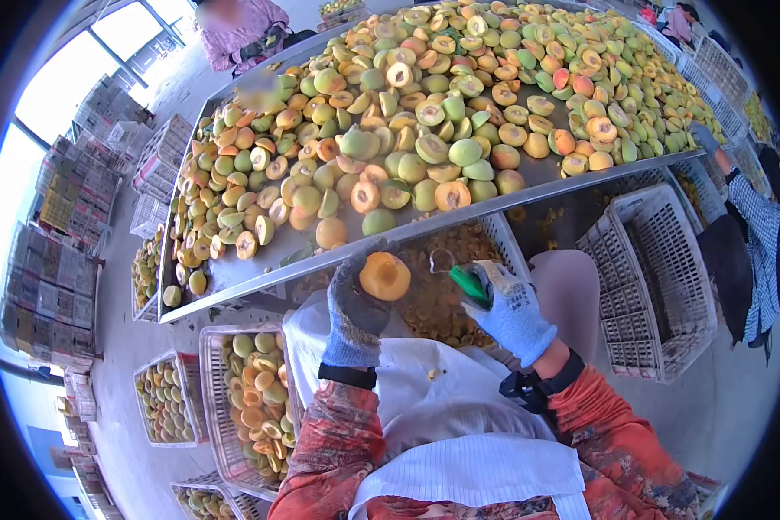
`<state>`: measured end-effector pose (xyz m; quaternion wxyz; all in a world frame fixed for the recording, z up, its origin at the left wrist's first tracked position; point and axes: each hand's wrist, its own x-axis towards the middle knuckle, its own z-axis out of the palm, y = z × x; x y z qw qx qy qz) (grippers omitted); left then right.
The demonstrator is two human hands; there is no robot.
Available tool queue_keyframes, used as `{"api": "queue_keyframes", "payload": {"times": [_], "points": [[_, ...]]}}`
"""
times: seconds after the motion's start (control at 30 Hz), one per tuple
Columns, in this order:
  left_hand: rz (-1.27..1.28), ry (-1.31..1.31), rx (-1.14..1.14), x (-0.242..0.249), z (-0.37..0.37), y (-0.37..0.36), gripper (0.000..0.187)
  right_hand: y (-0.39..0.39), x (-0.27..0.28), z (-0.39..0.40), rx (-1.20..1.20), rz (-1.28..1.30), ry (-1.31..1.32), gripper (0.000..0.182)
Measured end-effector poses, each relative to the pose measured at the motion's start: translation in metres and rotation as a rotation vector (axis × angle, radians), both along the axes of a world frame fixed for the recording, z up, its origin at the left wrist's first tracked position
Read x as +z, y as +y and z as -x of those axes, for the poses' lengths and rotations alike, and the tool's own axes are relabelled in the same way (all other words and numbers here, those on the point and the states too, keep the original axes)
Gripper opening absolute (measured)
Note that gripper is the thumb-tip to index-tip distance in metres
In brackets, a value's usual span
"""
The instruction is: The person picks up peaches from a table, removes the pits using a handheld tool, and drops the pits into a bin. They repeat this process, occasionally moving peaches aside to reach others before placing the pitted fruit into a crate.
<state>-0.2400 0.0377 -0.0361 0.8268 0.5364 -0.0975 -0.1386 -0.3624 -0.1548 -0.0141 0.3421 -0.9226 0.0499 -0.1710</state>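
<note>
My left hand (355, 303), in a blue and dark glove, is closed around an orange peach half (385, 276), its cut face with a hollow turned up. To its right my right hand (507, 308), also gloved, grips the green handle (470, 284) of a tool with a small looped metal end (442, 260). The loop is apart from the fruit. Both hands are just in front of the metal table's rim (338, 258), above a crate (511, 247) of small brownish pieces. Many halved peaches (452, 196) lie piled on the table.
At my lower left, a crate (212, 399) holds peach halves, with another filled crate (188, 381) beside it. White crates (659, 286) stand at the right. One person (247, 30) is across the table; a co-worker's checked sleeve (754, 234) shows at the right. Stacked crates (52, 295) line the left.
</note>
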Motion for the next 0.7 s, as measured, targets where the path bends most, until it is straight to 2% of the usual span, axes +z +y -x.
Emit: {"api": "queue_keyframes", "payload": {"times": [0.03,0.13,0.17,0.2,0.27,0.3,0.43,0.5,0.57,0.63,0.67,0.7], "points": [[0.400,0.436,-0.046,0.001,0.001,-0.003,0.041,0.013,0.010,-0.001,0.036,-0.026,0.003,0.038],[0.491,0.483,-0.099,0.014,0.011,-0.011,0.032,0.040,0.002,-0.008,0.055,0.239,-0.027,0.046],[0.549,0.524,-0.135,0.018,0.013,-0.014,0.027,0.043,-0.001,-0.010,0.057,0.242,-0.030,0.046],[0.463,0.413,-0.064,0.010,0.012,-0.014,0.026,0.047,-0.004,-0.011,0.069,0.349,-0.036,0.047],[0.396,0.351,-0.037,-0.001,0.011,-0.009,0.027,0.052,-0.004,-0.008,0.097,0.544,-0.056,0.050],[0.327,0.293,-0.015,-0.002,0.011,-0.008,0.028,0.051,-0.001,-0.008,0.102,0.549,-0.060,0.050],[0.348,0.375,0.081,0.000,0.012,-0.009,0.026,0.048,0.011,-0.013,0.103,0.646,-0.101,0.053],[-0.059,-0.027,0.173,0.005,0.012,-0.014,0.024,0.049,0.013,-0.014,0.091,0.662,-0.118,0.053],[-0.009,0.011,0.194,-0.009,0.007,-0.011,0.022,0.058,0.012,-0.010,0.207,0.569,-0.057,0.053],[0.031,0.077,0.181,-0.006,0.011,-0.009,0.022,0.067,0.007,-0.005,0.184,0.506,-0.045,0.049],[-0.448,-0.498,0.243,-0.004,0.016,-0.003,0.022,0.068,0.001,-0.007,0.195,0.326,-0.047,0.048],[-0.451,-0.497,0.249,0.009,0.017,0.006,0.022,0.070,-0.002,-0.009,0.210,0.142,-0.045,0.047]]}}
